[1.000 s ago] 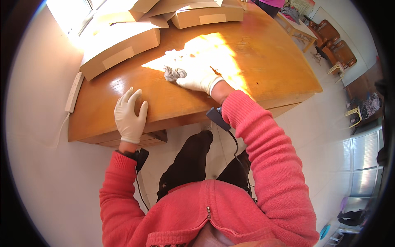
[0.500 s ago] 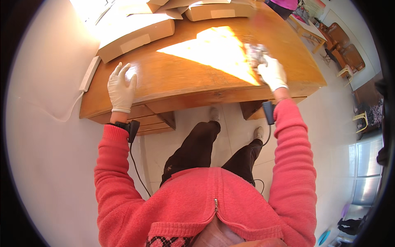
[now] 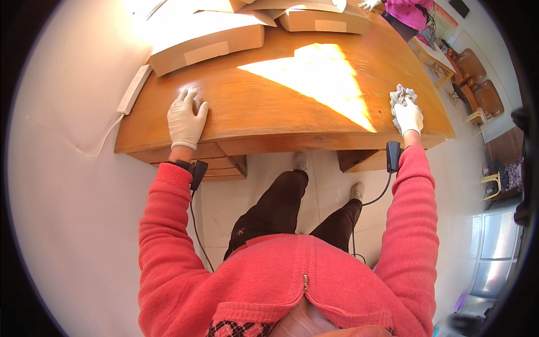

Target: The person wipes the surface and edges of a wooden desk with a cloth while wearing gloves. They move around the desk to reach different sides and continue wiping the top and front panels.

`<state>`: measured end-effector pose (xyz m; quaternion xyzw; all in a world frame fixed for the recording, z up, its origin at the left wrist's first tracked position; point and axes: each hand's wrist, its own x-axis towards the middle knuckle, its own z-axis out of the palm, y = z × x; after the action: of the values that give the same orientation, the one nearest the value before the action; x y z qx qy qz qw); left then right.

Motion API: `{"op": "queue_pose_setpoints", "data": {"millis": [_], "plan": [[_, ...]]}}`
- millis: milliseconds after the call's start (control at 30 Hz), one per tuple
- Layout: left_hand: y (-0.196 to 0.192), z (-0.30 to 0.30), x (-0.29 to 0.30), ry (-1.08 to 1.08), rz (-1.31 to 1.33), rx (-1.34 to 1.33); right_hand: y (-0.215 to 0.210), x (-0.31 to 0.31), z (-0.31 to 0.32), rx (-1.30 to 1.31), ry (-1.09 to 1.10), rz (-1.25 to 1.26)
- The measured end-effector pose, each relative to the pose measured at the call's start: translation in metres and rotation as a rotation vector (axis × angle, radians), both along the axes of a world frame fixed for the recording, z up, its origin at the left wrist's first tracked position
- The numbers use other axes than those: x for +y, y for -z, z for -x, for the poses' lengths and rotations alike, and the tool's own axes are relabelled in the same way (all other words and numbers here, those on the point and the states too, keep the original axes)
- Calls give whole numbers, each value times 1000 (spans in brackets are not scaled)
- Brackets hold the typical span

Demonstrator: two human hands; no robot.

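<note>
Both my hands wear white gloves and red sleeves. My left hand (image 3: pixel 186 120) lies flat with fingers spread on the near left part of the wooden table (image 3: pixel 269 106), holding nothing. My right hand (image 3: pixel 408 115) presses a crumpled grey cloth (image 3: pixel 402 95) against the tabletop close to its near right corner. A small black device is strapped to each wrist, with a cable hanging down.
Flat cardboard boxes (image 3: pixel 205 36) lie along the table's far side. A white power strip (image 3: pixel 133 90) sits at the left edge. Another person in a pink top (image 3: pixel 412 11) stands at the far right. Brown chairs (image 3: pixel 474 78) stand to the right.
My right hand has swept the cloth from the middle of the table to its right end. My left hand has stayed flat on the left side.
</note>
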<state>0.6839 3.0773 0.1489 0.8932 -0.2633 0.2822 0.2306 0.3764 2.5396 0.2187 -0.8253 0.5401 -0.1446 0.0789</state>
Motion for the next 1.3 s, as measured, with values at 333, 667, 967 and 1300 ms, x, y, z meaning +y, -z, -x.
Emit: {"op": "queue_pose_setpoints", "data": {"millis": [333,667,967,1300], "plan": [[-3,3,-2,-28,-33,-11,21,105,-125,-247,-310,-92],[-7,6,-1,-61,-28,41,18,257,-145,-156,-892,194],[-5,4,3,-71,-12,97,21,244,-122,-205,-866,105],[-4,3,2,-66,-3,99,-5,144,-86,-3,-423,8]]}}
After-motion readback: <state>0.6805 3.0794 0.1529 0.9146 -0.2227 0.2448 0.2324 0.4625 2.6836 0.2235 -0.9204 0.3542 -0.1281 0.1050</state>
